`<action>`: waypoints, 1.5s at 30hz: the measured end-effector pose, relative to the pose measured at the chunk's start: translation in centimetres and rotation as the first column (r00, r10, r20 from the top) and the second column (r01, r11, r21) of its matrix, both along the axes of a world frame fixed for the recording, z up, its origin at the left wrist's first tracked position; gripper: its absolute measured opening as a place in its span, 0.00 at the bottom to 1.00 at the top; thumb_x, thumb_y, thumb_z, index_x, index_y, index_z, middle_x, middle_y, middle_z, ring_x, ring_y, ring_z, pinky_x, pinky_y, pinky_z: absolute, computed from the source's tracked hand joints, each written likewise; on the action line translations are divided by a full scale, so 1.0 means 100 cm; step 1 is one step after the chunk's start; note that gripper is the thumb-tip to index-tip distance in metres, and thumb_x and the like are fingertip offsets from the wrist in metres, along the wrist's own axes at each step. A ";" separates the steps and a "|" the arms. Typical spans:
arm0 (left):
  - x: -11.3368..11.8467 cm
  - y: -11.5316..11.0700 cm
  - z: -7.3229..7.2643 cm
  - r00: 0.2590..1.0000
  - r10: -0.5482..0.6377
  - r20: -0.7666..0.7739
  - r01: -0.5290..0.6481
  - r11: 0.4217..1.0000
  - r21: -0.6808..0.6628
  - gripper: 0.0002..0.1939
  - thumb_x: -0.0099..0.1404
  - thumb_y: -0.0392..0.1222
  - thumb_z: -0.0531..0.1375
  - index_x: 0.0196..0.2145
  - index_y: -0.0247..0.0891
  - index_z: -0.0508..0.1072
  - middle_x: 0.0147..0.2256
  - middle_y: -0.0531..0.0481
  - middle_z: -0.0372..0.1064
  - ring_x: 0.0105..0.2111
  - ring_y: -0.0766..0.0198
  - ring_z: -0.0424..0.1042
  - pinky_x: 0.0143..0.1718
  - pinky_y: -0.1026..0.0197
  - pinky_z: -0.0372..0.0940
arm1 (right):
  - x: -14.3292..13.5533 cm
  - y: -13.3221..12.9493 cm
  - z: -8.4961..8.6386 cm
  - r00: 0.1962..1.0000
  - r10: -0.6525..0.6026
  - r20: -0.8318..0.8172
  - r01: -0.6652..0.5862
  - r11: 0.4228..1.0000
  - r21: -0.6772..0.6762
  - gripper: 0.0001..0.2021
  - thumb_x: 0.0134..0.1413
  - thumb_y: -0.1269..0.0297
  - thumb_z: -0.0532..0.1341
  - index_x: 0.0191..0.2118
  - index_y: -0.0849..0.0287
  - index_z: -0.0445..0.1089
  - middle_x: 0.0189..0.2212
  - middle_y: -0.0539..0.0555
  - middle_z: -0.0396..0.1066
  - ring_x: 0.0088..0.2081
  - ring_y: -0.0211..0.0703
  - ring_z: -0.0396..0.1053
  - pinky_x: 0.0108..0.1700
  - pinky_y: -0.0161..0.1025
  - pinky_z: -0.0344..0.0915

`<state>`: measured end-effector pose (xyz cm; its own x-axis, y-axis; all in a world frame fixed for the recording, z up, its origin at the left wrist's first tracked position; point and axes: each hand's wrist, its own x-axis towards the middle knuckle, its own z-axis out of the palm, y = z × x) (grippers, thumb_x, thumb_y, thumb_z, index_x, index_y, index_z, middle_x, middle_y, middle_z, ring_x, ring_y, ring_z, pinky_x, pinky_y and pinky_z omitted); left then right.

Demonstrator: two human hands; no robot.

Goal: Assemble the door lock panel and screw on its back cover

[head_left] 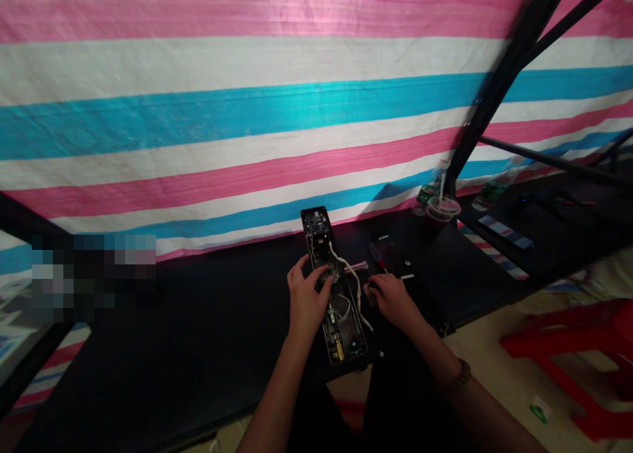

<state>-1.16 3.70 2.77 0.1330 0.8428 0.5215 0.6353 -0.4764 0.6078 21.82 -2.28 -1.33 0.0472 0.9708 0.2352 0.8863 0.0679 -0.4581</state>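
Observation:
A long black casing (346, 334) lies open on the black table, with a circuit board (315, 222) at its far end and brass-coloured parts (339, 347) at its near end. My left hand (309, 291) rests over the middle of the casing, fingers spread around a small round part there. A white cable (357, 285) runs out along the casing's right side. To the right, my right hand (390, 298) is closed, its fingertips pinching a small pale piece (370, 293) just above the table. A screwdriver (378, 256) lies just beyond that hand.
A plastic cup with a straw (444, 208) and bottles stand at the back right. A flat phone-like object (505, 232) lies on the right-hand table (564, 242). Striped sheeting (247, 117) hangs behind. A red stool (583, 361) is at the lower right.

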 end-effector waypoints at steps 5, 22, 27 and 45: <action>-0.001 0.002 0.004 1.000 0.021 0.023 -0.022 0.999 0.042 0.08 0.67 0.41 0.63 0.41 0.43 0.82 0.60 0.39 0.64 0.60 0.43 0.63 0.58 0.37 0.63 | -0.010 -0.005 -0.012 1.000 -0.026 -0.003 0.026 0.998 0.055 0.13 0.61 0.73 0.57 0.49 0.59 0.74 0.50 0.63 0.74 0.52 0.56 0.69 0.53 0.52 0.65; -0.082 -0.051 -0.052 0.991 0.108 -0.078 -0.120 0.979 -0.167 0.16 0.68 0.51 0.57 0.43 0.40 0.80 0.41 0.42 0.78 0.44 0.47 0.73 0.50 0.42 0.68 | -0.058 0.115 0.091 0.989 0.109 -0.097 -0.092 0.983 0.161 0.17 0.61 0.64 0.65 0.54 0.62 0.72 0.49 0.62 0.69 0.53 0.50 0.68 0.57 0.45 0.64; -0.062 -0.070 -0.045 0.984 0.174 0.045 -0.168 0.980 -0.108 0.16 0.70 0.49 0.57 0.48 0.39 0.77 0.47 0.40 0.76 0.50 0.49 0.73 0.54 0.42 0.68 | -0.064 0.136 0.106 0.988 0.141 0.068 -0.137 0.988 -0.065 0.14 0.61 0.64 0.64 0.51 0.62 0.74 0.48 0.62 0.69 0.49 0.47 0.72 0.54 0.39 0.66; 0.001 -0.107 -0.053 0.994 -0.022 0.110 0.046 0.976 -0.213 0.19 0.74 0.39 0.52 0.60 0.45 0.69 0.70 0.40 0.50 0.68 0.49 0.58 0.65 0.39 0.61 | -0.078 0.135 0.094 0.985 0.048 0.168 -0.068 0.991 0.114 0.10 0.63 0.74 0.55 0.42 0.60 0.74 0.52 0.63 0.67 0.52 0.52 0.67 0.51 0.43 0.70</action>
